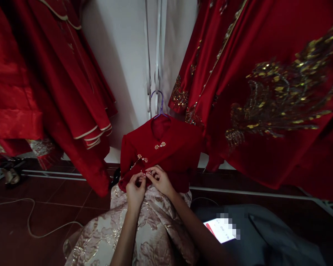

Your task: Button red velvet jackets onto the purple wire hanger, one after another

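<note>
A red jacket hangs in front of me on a purple hanger. Two ornate pearl-and-gold frog buttons show on its chest, one higher than the other. At a lower frog button, on the front opening, both hands meet with fingertips pinched. My left hand grips its left end, while my right hand holds the right end, close to the left fingers. The fingers partly cover this fastening, so I cannot tell whether it is joined. Patterned pink-and-gold fabric spreads below the jacket, under my forearms.
Red garments hang at the left, and a red garment with gold sequins hangs at the right. White rack poles stand behind the hanger. A lit phone lies on dark grey fabric. A pale cable crosses the tiled floor.
</note>
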Demonstrator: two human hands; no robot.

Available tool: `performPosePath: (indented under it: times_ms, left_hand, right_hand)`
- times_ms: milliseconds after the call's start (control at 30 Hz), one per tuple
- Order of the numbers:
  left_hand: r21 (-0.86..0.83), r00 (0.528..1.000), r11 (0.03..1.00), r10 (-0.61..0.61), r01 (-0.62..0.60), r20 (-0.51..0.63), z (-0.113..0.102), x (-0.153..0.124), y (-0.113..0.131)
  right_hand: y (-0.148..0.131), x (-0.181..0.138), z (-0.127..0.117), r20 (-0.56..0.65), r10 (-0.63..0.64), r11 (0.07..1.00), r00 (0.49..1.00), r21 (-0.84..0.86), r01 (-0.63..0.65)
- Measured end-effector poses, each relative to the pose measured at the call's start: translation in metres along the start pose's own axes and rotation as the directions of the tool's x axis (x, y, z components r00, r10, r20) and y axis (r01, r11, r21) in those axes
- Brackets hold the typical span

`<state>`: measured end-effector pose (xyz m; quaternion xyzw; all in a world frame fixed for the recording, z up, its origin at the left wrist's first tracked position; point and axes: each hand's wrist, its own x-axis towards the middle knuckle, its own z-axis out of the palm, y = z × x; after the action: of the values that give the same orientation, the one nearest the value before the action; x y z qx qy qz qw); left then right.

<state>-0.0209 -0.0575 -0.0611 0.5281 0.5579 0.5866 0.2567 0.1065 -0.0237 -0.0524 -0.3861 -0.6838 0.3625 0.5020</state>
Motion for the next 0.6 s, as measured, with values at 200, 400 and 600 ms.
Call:
performPosePath:
  times_ms: [200, 400, 600]
  left_hand:
    - [0.100, 0.999, 0.994, 0.047, -0.049, 0.027, -0.0014, -0.0001, 0.0011]
    - [0.079, 0.997, 0.994, 0.068, -0.072, 0.044, -0.0031, 0.0008, -0.0032]
    - [0.098, 0.999, 0.994, 0.039, -0.041, 0.019, -0.0020, 0.0018, -0.0022]
  right_hand:
    - [-0.0016, -0.0010, 0.0022, -0.052, -0.042, 0.997, 0.998, -0.065, 0.039]
    - [0.0009, 0.0001, 0.0040, -0.073, -0.064, 0.994, 0.995, -0.095, 0.057]
    - [-0.0001, -0.0005, 0.0051, -0.077, -0.057, 0.994, 0.995, -0.097, 0.049]
